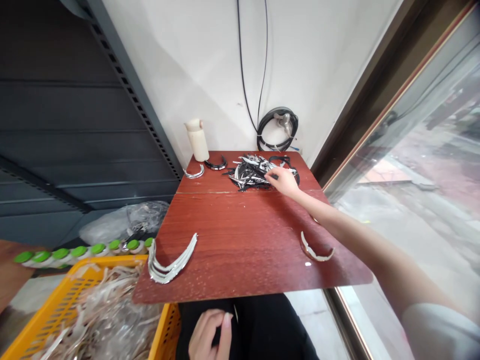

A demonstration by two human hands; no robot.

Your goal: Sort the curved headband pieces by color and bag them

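Across the middle of the frame, a reddish-brown table (240,225) stands against a white wall (202,60), with a yellow basket (56,307) of pale strips and clear plastic at lower left. A right hand (285,183) reaches into a pile of black and silver curved strips (249,172) near the table's far edge, fingers narrowed at its right side; whether they grip one cannot be told. At bottom center, a left hand (210,336) rests over dark-clad legs (262,325), fingers curled, any hold unclear. Behind the pile hangs a coil of black cable (264,125); a whitish bottle (198,142) stands upper left of center. Silver curved strips (170,270) lie at the table's near-left corner, a smaller curved piece (317,256) near-right.
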